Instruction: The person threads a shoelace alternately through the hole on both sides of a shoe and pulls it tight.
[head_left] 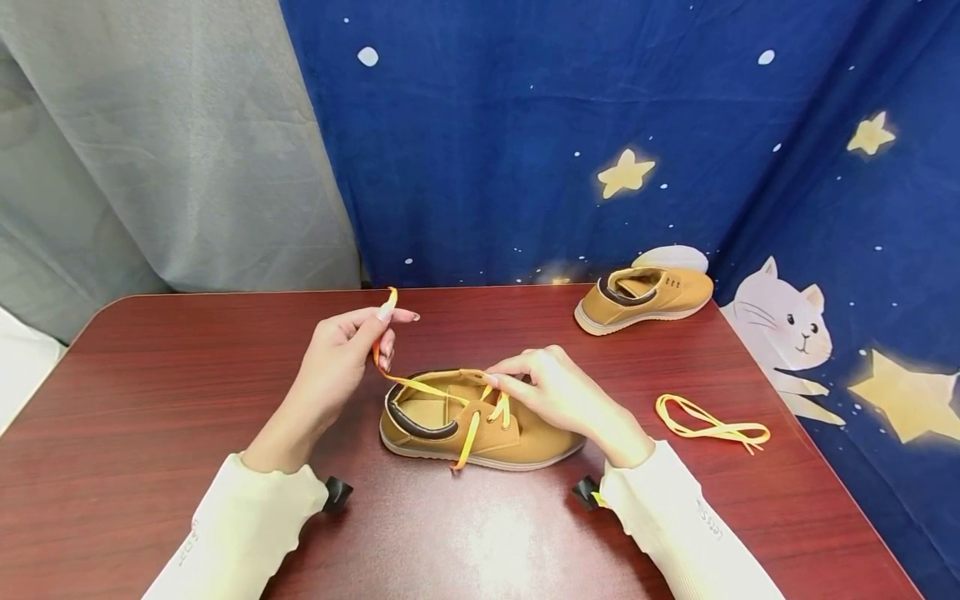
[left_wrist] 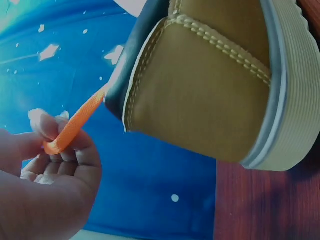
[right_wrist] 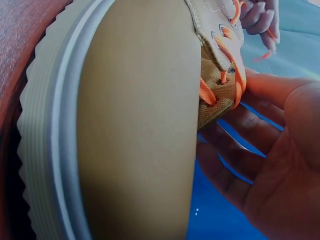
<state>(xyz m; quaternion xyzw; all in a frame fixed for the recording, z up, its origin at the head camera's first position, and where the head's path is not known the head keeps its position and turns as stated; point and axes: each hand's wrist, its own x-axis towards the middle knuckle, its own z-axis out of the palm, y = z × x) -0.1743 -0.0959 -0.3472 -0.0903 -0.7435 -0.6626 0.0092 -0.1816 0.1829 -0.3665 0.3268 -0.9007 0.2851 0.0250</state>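
Observation:
A tan lace-up shoe (head_left: pixel 525 450) lies upright on the table, toe to the right, with a yellow-orange shoelace (head_left: pixel 416 385) threaded through its eyelets. Above the heel, my left hand (head_left: pixel 337 358) pinches one lace end between thumb and index finger. From there the lace runs slanting down into the shoe, and in the left wrist view it shows as an orange band (left_wrist: pixel 75 125) behind the heel. My right hand (head_left: pixel 566 398) holds the far eyelet flap (right_wrist: pixel 215 112) between thumb and fingers. The other lace end (head_left: pixel 467 446) hangs down the shoe's near side.
A second tan shoe (head_left: pixel 652 296), with no lace in its eyelets, stands at the table's far right edge. To the right lies a looped yellow shoelace (head_left: pixel 708 429). Behind the reddish-brown table (head_left: pixel 150 417) hang a grey curtain (head_left: pixel 187 150) and a blue starry one (head_left: pixel 480 150).

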